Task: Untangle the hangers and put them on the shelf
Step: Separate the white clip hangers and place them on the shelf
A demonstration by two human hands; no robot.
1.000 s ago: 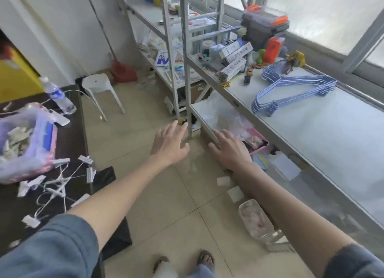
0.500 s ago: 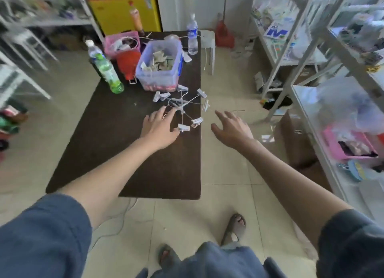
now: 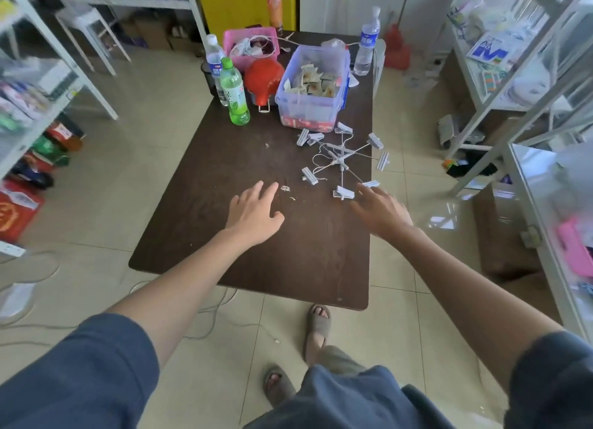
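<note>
1. The dark table (image 3: 224,252) fills the middle of the view, long and brown, standing on a pale tiled floor between metal shelving on either side.
2. The shelf unit (image 3: 526,85) at the right is the likely place for the hangers; it stands well apart from the table, so anything lifted has to be carried across.
3. A clear storage box (image 3: 313,108) of small packets sits at the far end of the table, with a red pot (image 3: 264,77), a green bottle (image 3: 236,92) and a pink basket (image 3: 250,43) beside it.
4. The tangled hangers (image 3: 341,159), thin white wire arms ending in clips, lie flat near the table's right edge, just in front of the box. They are knotted together at the centre and nothing has been freed.
5. The right hand (image 3: 382,209) reaches in with fingers spread and relaxed, fingertips at or just short of the nearest clip; I cannot tell if they touch. It holds nothing.
6. The left hand (image 3: 253,209) hovers over bare tabletop, fingers loosely extended, empty, near the tangle but clear of it.
7. This looks like the approach before the first grasp. The next move calls for pinning the central knot with one hand while the other draws a single clip arm outward without snagging.
</note>
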